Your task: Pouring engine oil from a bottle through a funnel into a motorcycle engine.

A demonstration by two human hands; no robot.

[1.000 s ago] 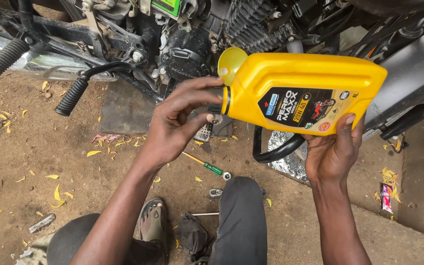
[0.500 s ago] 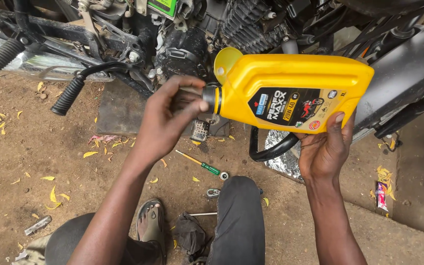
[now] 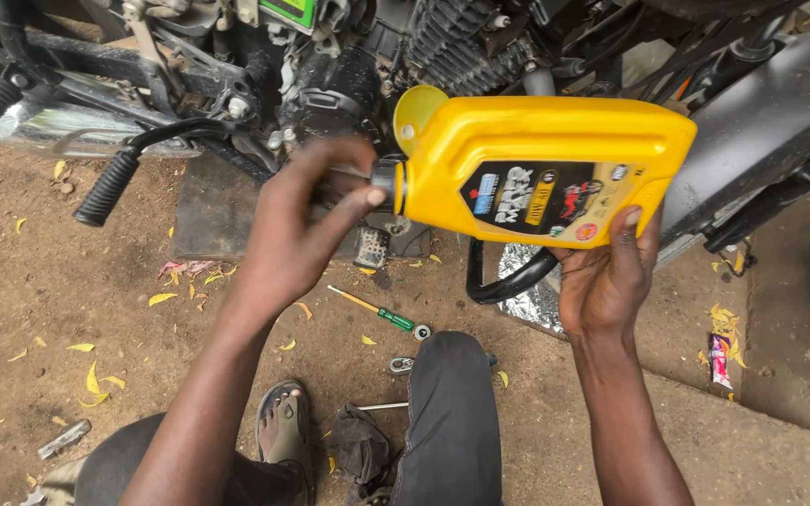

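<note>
While the yellow plastic oil jug [image 3: 555, 169] lies on its side in mid-air, the right hand [image 3: 607, 276] cups it from below, palm up, fingers curled loosely around the lower edge and a fingertip pressed against the dark label. The left hand [image 3: 307, 225] is half closed at the jug's neck, thumb and forefinger pinched on the small dark cap [image 3: 386, 175] at the spout, the other fingers bent above it.

Nearest the camera, a bent knee in dark trousers [image 3: 447, 412] and a foot in a worn sandal [image 3: 285, 436] rest on the brown dirt ground [image 3: 77, 290], which is strewn with yellow leaves. A crumpled dark rag [image 3: 360, 445] lies between foot and knee. Just beyond the knee lies a slim screwdriver with a green handle [image 3: 377, 312], and a small metal socket [image 3: 402, 364] sits near it.

Farther off, under the jug, a black curved hose [image 3: 503, 281] loops over crinkled silver foil [image 3: 527, 300]. Behind both hands stands the black motorcycle engine [image 3: 349, 75], with a ribbed rubber footpeg [image 3: 105, 187] sticking out to the left, well apart from the hands.
</note>
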